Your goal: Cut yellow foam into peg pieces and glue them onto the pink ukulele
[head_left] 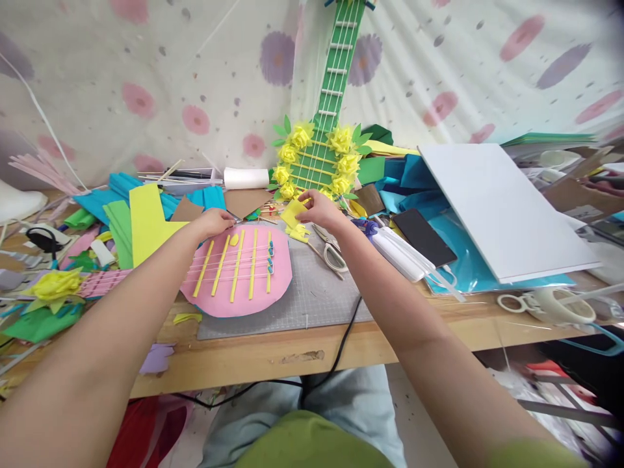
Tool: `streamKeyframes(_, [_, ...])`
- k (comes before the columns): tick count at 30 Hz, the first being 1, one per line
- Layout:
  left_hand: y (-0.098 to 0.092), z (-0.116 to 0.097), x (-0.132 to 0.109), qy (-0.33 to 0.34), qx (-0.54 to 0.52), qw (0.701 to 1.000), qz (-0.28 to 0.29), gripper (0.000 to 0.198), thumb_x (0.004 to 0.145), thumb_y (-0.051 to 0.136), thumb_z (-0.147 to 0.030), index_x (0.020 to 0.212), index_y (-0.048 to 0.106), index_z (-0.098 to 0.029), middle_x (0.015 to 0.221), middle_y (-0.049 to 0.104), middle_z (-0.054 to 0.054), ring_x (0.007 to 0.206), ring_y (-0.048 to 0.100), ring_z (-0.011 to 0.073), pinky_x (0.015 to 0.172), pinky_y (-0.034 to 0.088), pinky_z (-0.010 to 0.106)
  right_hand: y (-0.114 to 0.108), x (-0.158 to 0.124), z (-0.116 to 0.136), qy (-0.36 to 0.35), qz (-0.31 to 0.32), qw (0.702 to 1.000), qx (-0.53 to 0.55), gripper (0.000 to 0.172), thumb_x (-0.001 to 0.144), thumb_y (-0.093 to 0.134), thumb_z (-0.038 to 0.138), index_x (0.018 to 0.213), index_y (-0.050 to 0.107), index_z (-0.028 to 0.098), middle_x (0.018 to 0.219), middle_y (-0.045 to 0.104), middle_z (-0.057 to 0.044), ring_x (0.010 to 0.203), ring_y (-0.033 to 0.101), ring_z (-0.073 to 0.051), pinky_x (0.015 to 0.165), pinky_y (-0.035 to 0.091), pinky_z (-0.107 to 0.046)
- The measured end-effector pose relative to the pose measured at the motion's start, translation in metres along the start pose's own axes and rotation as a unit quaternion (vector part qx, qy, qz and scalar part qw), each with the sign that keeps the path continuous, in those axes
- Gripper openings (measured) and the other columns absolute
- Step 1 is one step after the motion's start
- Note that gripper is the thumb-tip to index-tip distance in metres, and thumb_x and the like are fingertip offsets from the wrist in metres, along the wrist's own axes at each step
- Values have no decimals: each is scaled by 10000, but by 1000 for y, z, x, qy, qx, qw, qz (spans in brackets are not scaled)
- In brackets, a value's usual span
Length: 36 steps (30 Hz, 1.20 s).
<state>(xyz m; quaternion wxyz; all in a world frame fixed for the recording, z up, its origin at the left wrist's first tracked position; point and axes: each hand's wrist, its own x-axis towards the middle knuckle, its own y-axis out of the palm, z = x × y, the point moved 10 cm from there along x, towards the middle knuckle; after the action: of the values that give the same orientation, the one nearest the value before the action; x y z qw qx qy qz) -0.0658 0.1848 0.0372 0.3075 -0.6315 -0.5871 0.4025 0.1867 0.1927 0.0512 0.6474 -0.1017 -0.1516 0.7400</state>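
Note:
My right hand (319,207) pinches a small yellow foam piece (294,211) just in front of a green foam guitar (322,153) ringed with yellow paper flowers, which leans upright against the backdrop. My left hand (214,223) rests closed at the top edge of a pink foam guitar body (238,270) with yellow strips and white strings; what its fingers hold is hidden. The pink body lies on a grey cutting mat (316,292).
White-handled scissors (334,253) and a white glue gun (400,250) lie right of the mat. A white board (502,208) rests on blue sheets at right. Coloured foam sheets and scraps crowd the left. A black cord (341,344) hangs over the table's front edge.

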Motion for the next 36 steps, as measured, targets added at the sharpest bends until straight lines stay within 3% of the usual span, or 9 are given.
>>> streamKeyframes(2, [-9,-24,-6,16,-6,997,-69,334,661,567,-463,816,630,-175,824,652,61,745,577,209,612,408,284,5,-5,1,8,18,1000,14,355,550,636,30,832,477,177,627,480,47,531,542,-110,547,514,-308])
streamKeyframes(4, [-4,-61,-17,84,-70,991,-78,348,686,563,-445,883,622,-164,940,649,67,852,578,197,714,425,281,11,-10,5,11,38,999,28,358,558,628,18,836,467,175,639,494,41,550,551,-113,559,516,-302])
streamKeyframes(7, [30,-109,-36,157,-211,963,53,427,661,612,-429,983,598,-148,972,642,71,862,587,176,735,446,285,19,-18,13,7,67,997,47,368,560,618,-3,845,464,171,655,495,40,564,548,-104,566,516,-285])
streamKeyframes(9, [51,-123,-47,155,-258,945,126,441,589,690,-367,958,605,-141,894,652,72,783,602,171,678,463,288,22,-24,17,5,88,995,48,382,559,621,-6,861,468,171,665,493,40,563,539,-95,563,515,-276])
streamKeyframes(12, [65,-119,-53,110,-315,934,128,346,520,737,-246,826,624,-132,785,650,63,659,603,155,614,475,294,26,-32,16,14,124,992,38,397,562,625,-6,882,471,171,666,493,38,557,527,-89,558,508,-266])
streamKeyframes(18, [70,-106,-54,64,-399,909,99,233,511,726,-148,725,638,-129,718,647,46,590,608,153,592,492,304,30,-41,10,29,135,985,107,405,592,645,43,940,480,170,696,519,31,604,546,-92,615,507,-264])
streamKeyframes(26, [59,-98,-57,64,-428,896,102,284,470,765,-195,729,667,-129,733,659,76,631,616,172,579,514,294,27,-40,9,9,50,979,198,292,621,619,70,854,468,163,646,538,46,570,549,-76,580,494,-243])
streamKeyframes(33, [50,-93,-56,39,-417,907,37,177,492,736,-182,639,656,-125,666,640,58,591,592,153,526,511,269,28,-43,26,-40,43,991,121,278,646,609,117,870,455,174,713,571,26,634,566,-95,611,491,-256])
streamKeyframes(36, [45,-88,-58,26,-461,887,-17,143,517,720,-159,622,637,-110,654,634,62,590,594,153,563,522,294,9,-53,24,-70,-9,996,-47,247,740,548,217,964,454,177,801,609,-17,728,586,-135,676,481,-296])
